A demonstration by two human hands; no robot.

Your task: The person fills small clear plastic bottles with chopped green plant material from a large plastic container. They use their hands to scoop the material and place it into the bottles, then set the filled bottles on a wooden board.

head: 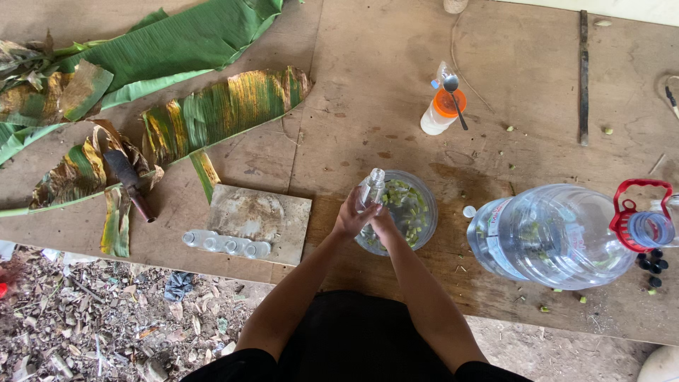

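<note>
a worn wooden desk (pixel 396 42) sits over ground littered with dry leaves. on it lie two long banana leaves (pixel 212 106), one hammer (pixel 129 182), one flat slab (pixel 258 221) with four small vials (pixel 226 245) at its near edge, one white bottle (pixel 440 112) with a spoon (pixel 454 95) across it, and one big water jug (pixel 559 237) on its side. both forearms reach forward, meeting over one glass bowl (pixel 410 212) of green bits. the left hand (pixel 351 218) grips one small clear bottle (pixel 371 189), upright above the bowl; the right hand (pixel 385 225) is curled closed just beside its base.
</note>
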